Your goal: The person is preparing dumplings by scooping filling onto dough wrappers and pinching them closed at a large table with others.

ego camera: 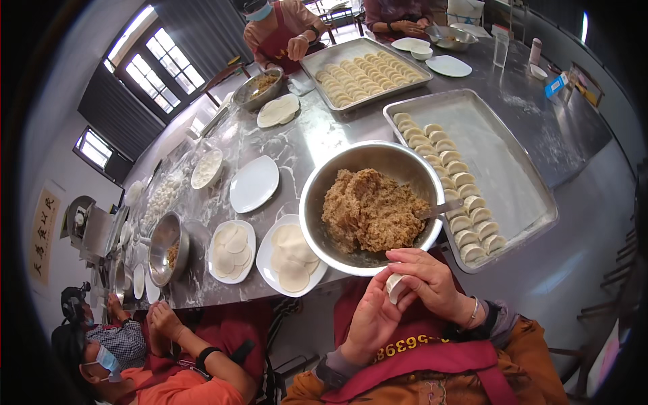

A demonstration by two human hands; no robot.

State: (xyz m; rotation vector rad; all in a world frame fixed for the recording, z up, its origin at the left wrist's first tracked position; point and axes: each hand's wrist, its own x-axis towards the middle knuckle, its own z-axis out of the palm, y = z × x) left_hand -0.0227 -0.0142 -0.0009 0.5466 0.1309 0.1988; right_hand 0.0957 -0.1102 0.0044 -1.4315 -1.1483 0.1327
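Observation:
My left hand (pixel 372 316) and my right hand (pixel 430 283) meet just below the rim of a large steel bowl, both on one folded dumpling (pixel 395 287) whose edge is pinched between their fingers. Brown minced filling (pixel 372 210) fills much of the steel bowl (pixel 310 238), and a flat spatula (pixel 443 208) rests in it, its handle over the right rim. To the right, a metal tray (pixel 511 167) holds two long rows of folded dumplings (pixel 473 202). Left of the bowl, round dough wrappers (pixel 293 276) lie overlapping on a white plate (pixel 263 253).
Another plate of wrappers (pixel 232 251), a bare white plate (pixel 254 184) and a bowl of flour (pixel 206 169) stand on the floured steel table (pixel 298 136). A co-worker (pixel 167 349) works close at left. Across are other people and a full dumpling tray (pixel 367 76).

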